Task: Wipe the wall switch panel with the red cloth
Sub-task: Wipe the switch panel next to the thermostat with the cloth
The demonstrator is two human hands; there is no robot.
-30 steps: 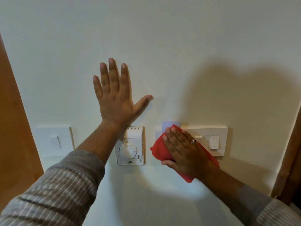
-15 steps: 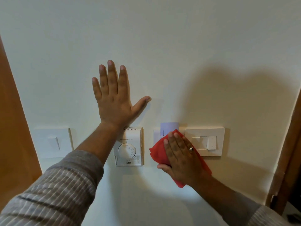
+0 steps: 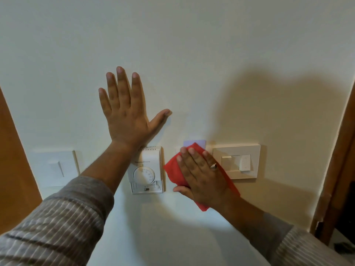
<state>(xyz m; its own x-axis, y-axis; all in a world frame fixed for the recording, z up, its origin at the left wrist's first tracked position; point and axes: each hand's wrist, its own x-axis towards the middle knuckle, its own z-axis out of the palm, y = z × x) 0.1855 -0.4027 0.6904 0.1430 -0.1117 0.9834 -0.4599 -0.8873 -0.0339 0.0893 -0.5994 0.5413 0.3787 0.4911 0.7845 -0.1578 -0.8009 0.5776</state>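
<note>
A cream switch panel (image 3: 237,162) with two rockers is fixed to the wall at the right. My right hand (image 3: 201,174) presses the red cloth (image 3: 172,169) flat against the wall just left of that panel, over a smaller plate that holds a pale purple card (image 3: 195,142). The cloth hides most of that plate. My left hand (image 3: 126,112) lies flat on the wall above the thermostat, fingers spread, holding nothing.
A white dial thermostat (image 3: 147,170) sits between my two arms. A single white switch plate (image 3: 54,167) is at the left. Brown wooden door frames (image 3: 11,160) border the wall on both sides.
My right hand has slid the red cloth leftward off the two-rocker panel, leaving more of it uncovered. My left hand stays pressed on the wall.
</note>
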